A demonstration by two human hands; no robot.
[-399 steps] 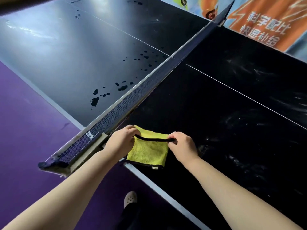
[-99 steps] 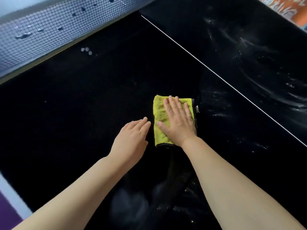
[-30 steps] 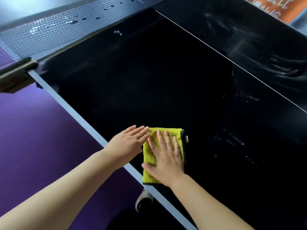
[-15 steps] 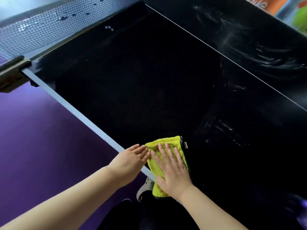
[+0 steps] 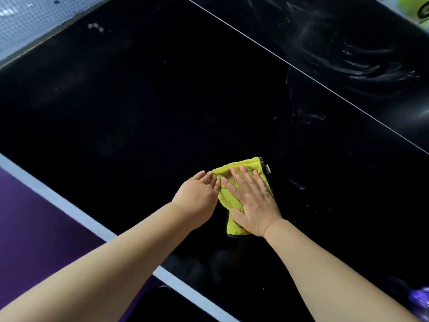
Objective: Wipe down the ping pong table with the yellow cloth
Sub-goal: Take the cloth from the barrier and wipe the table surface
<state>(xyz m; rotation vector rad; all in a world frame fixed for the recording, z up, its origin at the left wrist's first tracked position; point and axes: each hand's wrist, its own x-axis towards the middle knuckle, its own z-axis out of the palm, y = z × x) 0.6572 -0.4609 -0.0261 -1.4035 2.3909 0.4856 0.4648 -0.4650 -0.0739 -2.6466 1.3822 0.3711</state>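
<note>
Black ping pong bench (image 5: 162, 101) fills the view, white centre line (image 5: 301, 68) running diagonally, pale edge stripe (image 5: 69, 210) at lower left, purple floor (image 5: 34, 224) beyond it. Net (image 5: 23, 22) at top left, a few droplets (image 5: 95, 26) just beside it. Whitish swirl smears (image 5: 359, 59) past the centre line, top right. Yellow cloth (image 5: 248, 162) lies folded flat on the bench, between edge stripe and centre line, small tag (image 5: 267, 168) at its far right corner. Right hand (image 5: 253, 205) flat on the cloth, fingers spread and straight, palm pressing down. Left hand (image 5: 197, 196) beside it, fingers straight and together, tips at the cloth's left edge. Both forearms bare.
</note>
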